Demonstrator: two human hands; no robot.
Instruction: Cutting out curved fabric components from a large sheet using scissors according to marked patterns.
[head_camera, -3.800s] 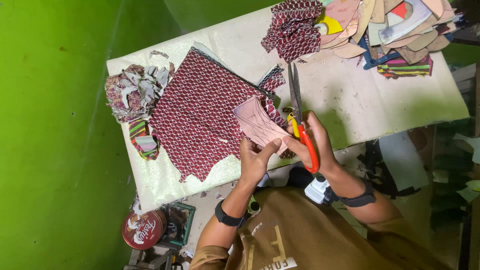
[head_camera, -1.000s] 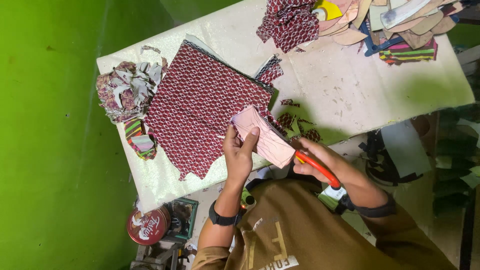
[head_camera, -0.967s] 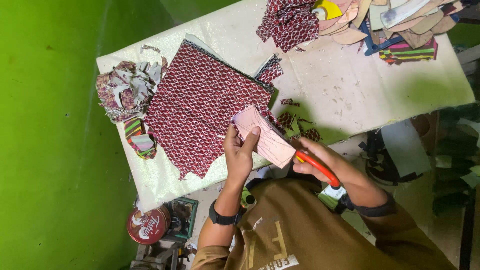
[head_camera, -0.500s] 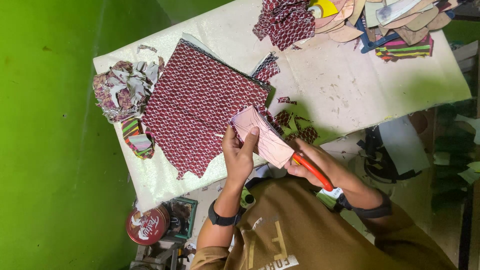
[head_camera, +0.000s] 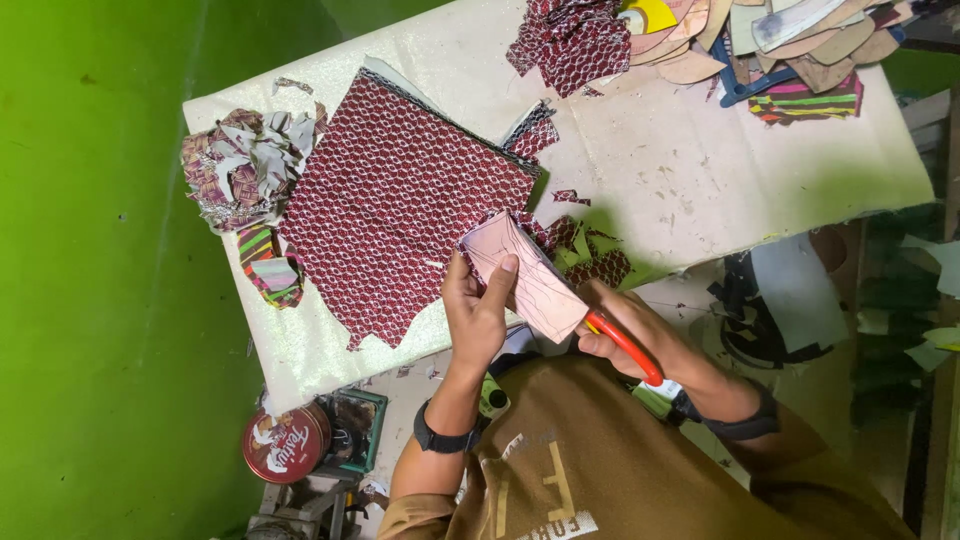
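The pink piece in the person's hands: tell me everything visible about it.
The pink piece is a pale pink, roughly oblong cut-out, stiff like card or backed fabric, with faint drawn lines on its face. A dark red patterned edge shows at its upper end. It is held tilted above the table edge. The left hand grips it, thumb across the face. The right hand brings red-handled scissors to its lower right end; the blades are hidden.

The left hand (head_camera: 480, 310) was raised with fingers curled and thumb pressed flat forward in a grip, a dark band on its wrist. The right hand (head_camera: 625, 335) was closed in a fist beside it, its forearm angled back, wrist also banded
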